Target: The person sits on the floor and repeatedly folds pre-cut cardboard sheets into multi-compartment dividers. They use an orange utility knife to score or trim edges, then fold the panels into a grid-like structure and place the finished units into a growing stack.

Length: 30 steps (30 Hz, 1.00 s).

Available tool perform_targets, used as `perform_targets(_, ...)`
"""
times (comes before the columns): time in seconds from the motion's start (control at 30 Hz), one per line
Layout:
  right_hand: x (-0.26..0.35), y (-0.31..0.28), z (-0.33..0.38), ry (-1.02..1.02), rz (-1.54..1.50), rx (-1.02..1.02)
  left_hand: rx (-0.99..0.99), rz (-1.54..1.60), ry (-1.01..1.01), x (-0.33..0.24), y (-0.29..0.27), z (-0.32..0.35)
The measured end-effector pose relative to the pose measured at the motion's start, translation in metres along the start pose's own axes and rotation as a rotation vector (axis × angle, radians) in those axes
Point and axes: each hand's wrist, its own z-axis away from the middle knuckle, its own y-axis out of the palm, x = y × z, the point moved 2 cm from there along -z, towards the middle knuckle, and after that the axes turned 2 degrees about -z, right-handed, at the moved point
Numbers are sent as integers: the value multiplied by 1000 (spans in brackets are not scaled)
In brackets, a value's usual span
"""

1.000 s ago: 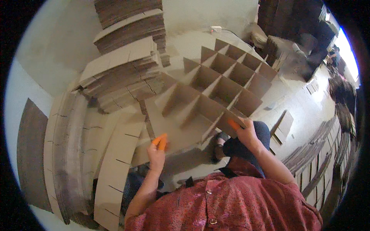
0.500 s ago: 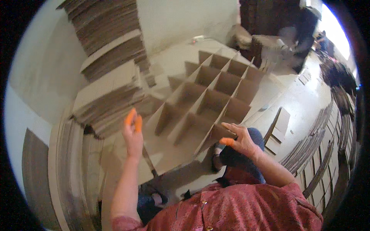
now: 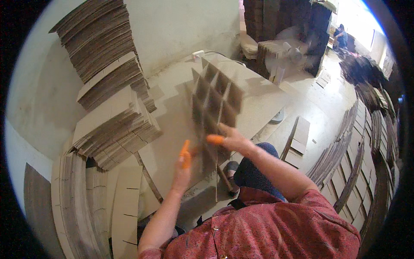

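Note:
A brown cardboard divider grid (image 3: 212,99) of crossed panels stands on the board-topped table, squeezed narrow and blurred by motion. Its near end reaches toward the table's front edge. My left hand (image 3: 181,172) is at its near left side, orange finger covers on outstretched fingers; blur hides whether they touch the panels. On the other side, my right hand (image 3: 236,141) lies against the near right part, with an orange-covered thumb and a finger spread apart over the panel edges. Where its remaining fingers are cannot be seen.
Stacks of flat cardboard (image 3: 110,129) rise along the table's left side, more sheets standing below. A power strip (image 3: 198,54) lies at the back near the wall. A fan (image 3: 294,52) stands at the far right. Slotted cardboard pieces (image 3: 300,134) lie on the floor to the right.
The divider grid has gone from wide-open cells to a narrow, folded-in shape. My left hand has moved right and nearer; my right hand has moved left and slightly farther, closing the gap between them.

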Motion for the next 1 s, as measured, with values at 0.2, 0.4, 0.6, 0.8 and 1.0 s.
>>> perform_targets(0.2,-2,-1,21,37,-5,77,280,470,-7,-10,58,24)
perform_targets(0.4,24,-5,61,-222,62,-60,-150,-517,169,70,-4,39)
perform_targets(0.6,93,-27,95,-356,67,-208,-227,-726,248,72,-2,38)
perform_targets(0.8,27,-7,38,-345,393,-247,-199,-718,240,63,-1,36)
perform_targets(1.0,7,3,36,-121,351,-35,-153,-739,252,65,-5,39)
